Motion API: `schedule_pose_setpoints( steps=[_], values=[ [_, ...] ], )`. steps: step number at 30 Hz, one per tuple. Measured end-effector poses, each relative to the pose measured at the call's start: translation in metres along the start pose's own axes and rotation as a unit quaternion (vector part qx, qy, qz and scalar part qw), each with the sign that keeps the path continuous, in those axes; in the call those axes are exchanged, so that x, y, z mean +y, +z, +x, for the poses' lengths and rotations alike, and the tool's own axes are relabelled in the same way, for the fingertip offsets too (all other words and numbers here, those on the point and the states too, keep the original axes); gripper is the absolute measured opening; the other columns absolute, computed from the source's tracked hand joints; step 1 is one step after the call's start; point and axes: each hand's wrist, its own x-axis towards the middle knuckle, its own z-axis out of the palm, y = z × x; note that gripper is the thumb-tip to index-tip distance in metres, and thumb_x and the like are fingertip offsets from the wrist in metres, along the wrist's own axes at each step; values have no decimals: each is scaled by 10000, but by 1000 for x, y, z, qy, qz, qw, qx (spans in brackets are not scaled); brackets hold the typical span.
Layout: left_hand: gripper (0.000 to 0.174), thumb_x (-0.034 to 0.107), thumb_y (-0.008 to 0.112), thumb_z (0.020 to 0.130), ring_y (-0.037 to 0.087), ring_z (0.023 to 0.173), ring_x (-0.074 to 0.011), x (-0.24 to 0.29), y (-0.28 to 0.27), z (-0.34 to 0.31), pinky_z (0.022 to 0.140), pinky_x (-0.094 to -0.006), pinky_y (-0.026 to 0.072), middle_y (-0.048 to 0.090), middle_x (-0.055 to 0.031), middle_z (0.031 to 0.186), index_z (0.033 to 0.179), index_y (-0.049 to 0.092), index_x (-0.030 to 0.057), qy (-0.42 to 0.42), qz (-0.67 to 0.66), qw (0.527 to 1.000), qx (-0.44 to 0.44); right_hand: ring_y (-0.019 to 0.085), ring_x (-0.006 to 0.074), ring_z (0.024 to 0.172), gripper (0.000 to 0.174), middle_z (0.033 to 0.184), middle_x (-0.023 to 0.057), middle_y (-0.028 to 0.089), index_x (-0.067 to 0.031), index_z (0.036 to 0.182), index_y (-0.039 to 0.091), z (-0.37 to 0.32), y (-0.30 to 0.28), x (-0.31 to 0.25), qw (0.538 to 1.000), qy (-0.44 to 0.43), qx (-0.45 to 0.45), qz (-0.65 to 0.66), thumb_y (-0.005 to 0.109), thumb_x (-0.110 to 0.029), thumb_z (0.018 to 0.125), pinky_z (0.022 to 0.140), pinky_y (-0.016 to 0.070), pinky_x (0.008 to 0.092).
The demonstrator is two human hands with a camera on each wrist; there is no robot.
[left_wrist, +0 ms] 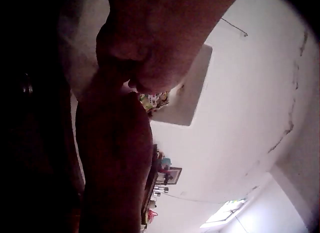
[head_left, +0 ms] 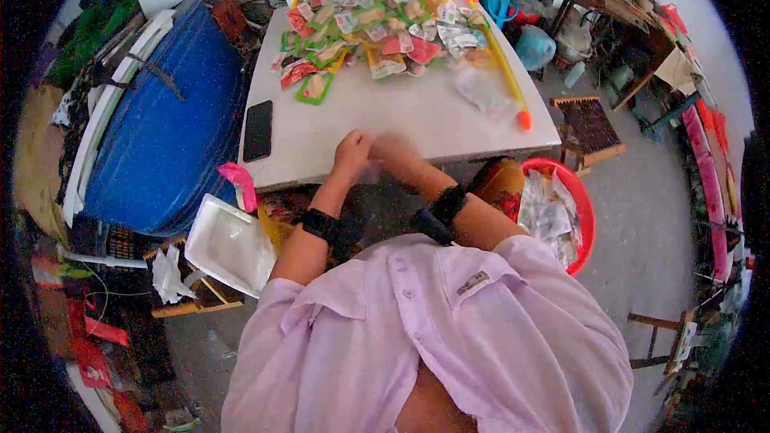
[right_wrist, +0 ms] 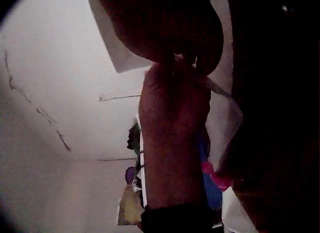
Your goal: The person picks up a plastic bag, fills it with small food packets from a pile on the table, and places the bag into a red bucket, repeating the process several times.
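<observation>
Both hands meet just over the front edge of the white table (head_left: 449,124). The left hand (head_left: 351,154) is curled, its thumb side against the other hand. The right hand (head_left: 395,152) is blurred in the head view. Between them they pinch a clear plastic bag (right_wrist: 229,113), which hangs below the fingers in the right wrist view. The left hand (left_wrist: 155,58) and right hand (left_wrist: 117,108) look dark in the left wrist view, fingertips together. Beyond them lies a heap of small colourful food packets (head_left: 377,24). What the bag holds is hidden.
A black phone (head_left: 258,131) lies at the table's left. On the right are a clear plastic sheet (head_left: 485,88) and a yellow stick (head_left: 501,64) with an orange tip. A red basin (head_left: 584,216) of wrappers stands low right, a white foam box (head_left: 228,244) low left, beside a blue barrel (head_left: 172,120).
</observation>
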Motion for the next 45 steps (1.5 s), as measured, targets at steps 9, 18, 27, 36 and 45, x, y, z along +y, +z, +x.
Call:
schedule_pose_setpoints(
  steps=[9,18,27,36,45],
  values=[
    [204,202,514,664,482,705,-285,-19,10,3,616,-344,388,506,-154,744,777,517,32,160,235,959,19,447,205,480,104,524,66,469,-37,654,524,3,-11,38,849,-245,56,-465,457,-117,661,449,356,338],
    [214,209,505,662,467,758,-299,-5,16,-14,647,-358,387,485,-146,793,814,499,59,171,315,931,68,487,166,586,153,688,107,500,4,715,505,6,-6,62,970,-53,44,-233,483,-144,685,498,395,293],
    [253,140,459,697,503,768,-274,-11,12,-5,661,-339,400,524,-156,827,930,468,42,100,284,953,34,514,200,619,259,749,130,516,31,867,481,-4,-13,30,992,-17,79,-98,530,-111,656,531,420,284],
    [317,134,455,675,478,793,-287,-9,27,-13,683,-362,384,496,-156,847,975,432,36,148,315,934,80,503,183,562,235,688,116,520,27,843,468,11,-13,14,975,157,113,112,505,-93,645,470,417,278],
    [280,128,451,652,476,780,-301,-5,5,8,668,-368,392,496,-155,835,911,471,23,182,351,908,137,518,200,600,240,721,121,537,-20,852,495,26,-24,-7,972,197,101,76,499,-94,623,534,427,317]
  ],
)
